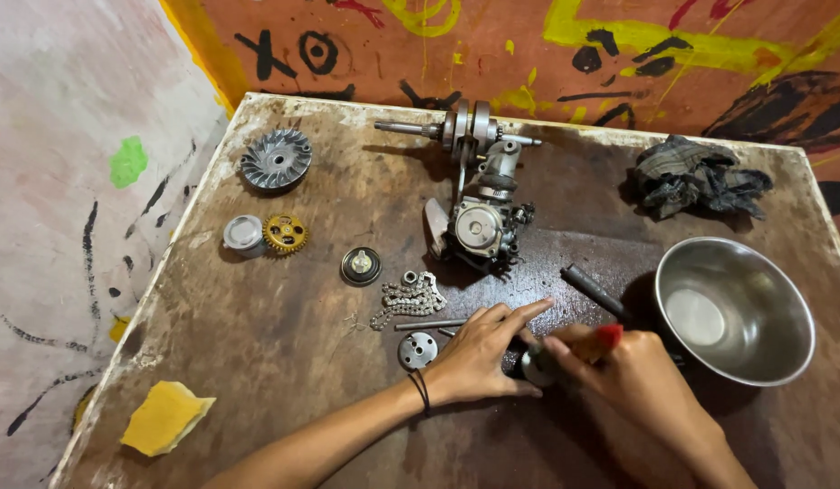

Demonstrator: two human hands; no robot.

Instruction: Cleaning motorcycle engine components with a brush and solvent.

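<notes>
Steel and grease: on the stained tabletop, the left hand steadies a small round metal part with fingers spread flat; the right hand, at three o'clock of it, keeps a closed grip on a red-handled tool. Carburetor, crankshaft, chain and gear lie apart at twelve o'clock, dismantled; the steel bowl holds nothing.

Worktop: brown, stained and worn, pale chipped edges, set into a painted corner.
Far left: finned metal disc; below it a small metal cap touching a brass-coloured gear.
Far middle: crankshaft, with a carburettor just in front.
Centre: round dark cap, loose chain, thin rod, small holed disc.
Right: steel bowl, dark rag, dark bar.
Near left: yellow sponge.
</notes>
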